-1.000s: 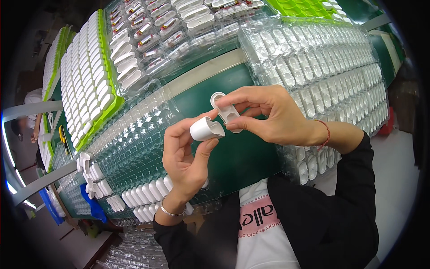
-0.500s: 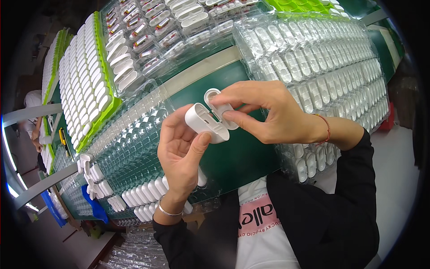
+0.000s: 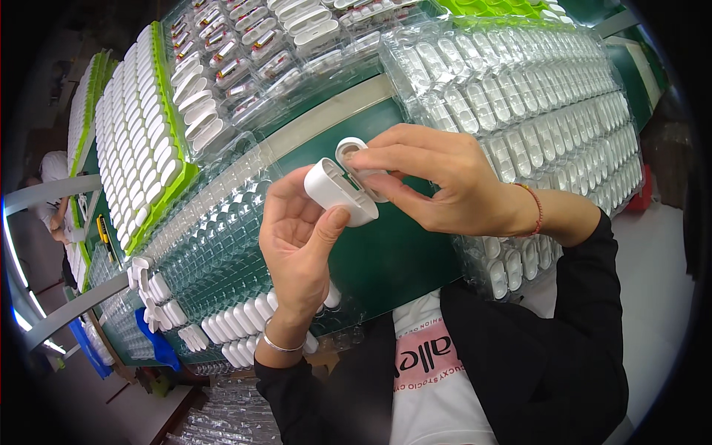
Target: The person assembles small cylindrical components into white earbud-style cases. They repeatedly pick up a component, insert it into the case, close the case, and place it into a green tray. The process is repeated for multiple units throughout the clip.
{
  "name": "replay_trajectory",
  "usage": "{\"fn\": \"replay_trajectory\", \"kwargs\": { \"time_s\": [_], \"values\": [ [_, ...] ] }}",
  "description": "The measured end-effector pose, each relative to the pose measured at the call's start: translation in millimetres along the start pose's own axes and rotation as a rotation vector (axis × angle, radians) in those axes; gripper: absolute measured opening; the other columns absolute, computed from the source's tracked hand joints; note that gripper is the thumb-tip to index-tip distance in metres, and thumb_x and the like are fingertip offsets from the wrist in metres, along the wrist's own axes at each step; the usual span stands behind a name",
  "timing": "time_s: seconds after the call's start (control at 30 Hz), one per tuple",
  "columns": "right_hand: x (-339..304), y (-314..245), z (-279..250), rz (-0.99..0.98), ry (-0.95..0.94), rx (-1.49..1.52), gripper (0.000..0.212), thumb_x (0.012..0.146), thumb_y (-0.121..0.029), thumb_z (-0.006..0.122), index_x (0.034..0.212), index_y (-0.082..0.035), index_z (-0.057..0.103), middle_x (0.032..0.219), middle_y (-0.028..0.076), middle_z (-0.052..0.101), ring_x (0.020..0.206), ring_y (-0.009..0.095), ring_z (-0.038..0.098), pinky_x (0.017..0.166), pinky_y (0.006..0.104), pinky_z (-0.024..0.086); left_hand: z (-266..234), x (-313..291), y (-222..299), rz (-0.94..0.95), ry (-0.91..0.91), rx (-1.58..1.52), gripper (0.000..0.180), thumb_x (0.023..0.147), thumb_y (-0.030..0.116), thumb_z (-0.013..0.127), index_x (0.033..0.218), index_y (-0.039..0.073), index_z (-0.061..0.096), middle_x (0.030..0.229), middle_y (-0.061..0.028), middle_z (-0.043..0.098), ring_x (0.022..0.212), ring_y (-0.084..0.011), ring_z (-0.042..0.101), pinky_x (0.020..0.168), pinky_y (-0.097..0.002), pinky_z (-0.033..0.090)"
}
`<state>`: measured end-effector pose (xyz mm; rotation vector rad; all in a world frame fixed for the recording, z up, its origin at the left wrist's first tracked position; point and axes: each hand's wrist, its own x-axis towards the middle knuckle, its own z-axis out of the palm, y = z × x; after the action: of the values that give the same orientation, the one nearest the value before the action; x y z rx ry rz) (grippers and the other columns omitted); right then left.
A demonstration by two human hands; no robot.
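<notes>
My left hand [image 3: 300, 241] grips a small white plastic case shell [image 3: 337, 191] between thumb and fingers, its hollow side turned up. My right hand [image 3: 434, 178] pinches a smaller white rounded part [image 3: 350, 150] against the top of that shell. Both hands are raised over the green table [image 3: 386, 252]. A red string sits on my right wrist and a thin metal bangle on my left.
Clear blister trays [image 3: 519, 96] filled with white shells spread to the right and rear. Empty clear trays [image 3: 215, 245] lie to the left. A green-edged tray of white shells [image 3: 144, 148] stands at far left. Loose white shells [image 3: 237, 319] line the near edge.
The white shell has been turned in my left hand, so its long hollow side now faces up, and my right hand has pressed the small part in closer.
</notes>
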<state>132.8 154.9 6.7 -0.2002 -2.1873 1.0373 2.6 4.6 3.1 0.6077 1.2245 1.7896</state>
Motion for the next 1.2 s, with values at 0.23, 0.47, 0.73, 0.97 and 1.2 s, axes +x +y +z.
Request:
{"fn": "replay_trajectory", "kwargs": {
  "time_s": [0.23,0.47,0.73,0.97,1.2],
  "values": [
    [-1.0,0.5,0.2,-0.037,0.009,-0.074,0.025,0.080,-0.003,0.072,0.105,-0.007,0.068,0.089,0.008,0.065,0.069,0.024,0.065,0.057,0.0309,0.053,2.1,0.3,0.7,0.042,-0.011,0.070,0.047,0.086,0.002,0.071,0.125,-0.002,0.046,0.116,-0.0145,0.062,0.107,-0.0189,0.062,0.093,-0.0314,0.052],
    [-0.5,-1.0,-0.6,-0.054,0.015,-0.097,0.025,0.080,-0.003,0.072,0.104,-0.008,0.068,0.087,0.007,0.063,0.065,0.023,0.064,0.052,0.0309,0.051,-0.6,-0.3,3.6,0.009,-0.024,0.090,0.053,0.085,0.002,0.072,0.130,-0.001,0.045,0.120,-0.0123,0.059,0.111,-0.0188,0.058,0.097,-0.0328,0.047],
    [-2.6,-3.1,-3.2,-0.065,-0.025,-0.150,0.036,0.074,0.005,0.075,0.109,-0.004,0.069,0.090,0.007,0.065,0.069,0.018,0.065,0.056,0.0262,0.052,3.0,1.2,2.5,0.042,-0.007,0.057,0.047,0.085,0.001,0.072,0.124,-0.002,0.046,0.114,-0.0143,0.062,0.106,-0.0182,0.062,0.093,-0.0317,0.052],
    [-2.6,-4.7,-3.6,-0.120,-0.034,-0.204,0.034,0.075,0.004,0.074,0.108,-0.003,0.069,0.092,0.007,0.064,0.066,0.016,0.065,0.052,0.0259,0.052,5.0,0.0,1.0,0.066,-0.008,0.089,0.046,0.086,0.000,0.071,0.124,-0.003,0.045,0.116,-0.0151,0.061,0.107,-0.0189,0.062,0.093,-0.0316,0.051],
    [-5.0,-4.7,-4.9,-0.187,-0.070,-0.302,0.038,0.073,0.004,0.072,0.110,-0.001,0.068,0.094,0.009,0.063,0.069,0.017,0.066,0.055,0.0248,0.055,8.0,-2.2,-2.9,0.147,0.013,0.156,0.043,0.084,-0.004,0.071,0.118,-0.002,0.046,0.115,-0.0145,0.059,0.106,-0.0195,0.062,0.092,-0.0315,0.052]
  ]
}}
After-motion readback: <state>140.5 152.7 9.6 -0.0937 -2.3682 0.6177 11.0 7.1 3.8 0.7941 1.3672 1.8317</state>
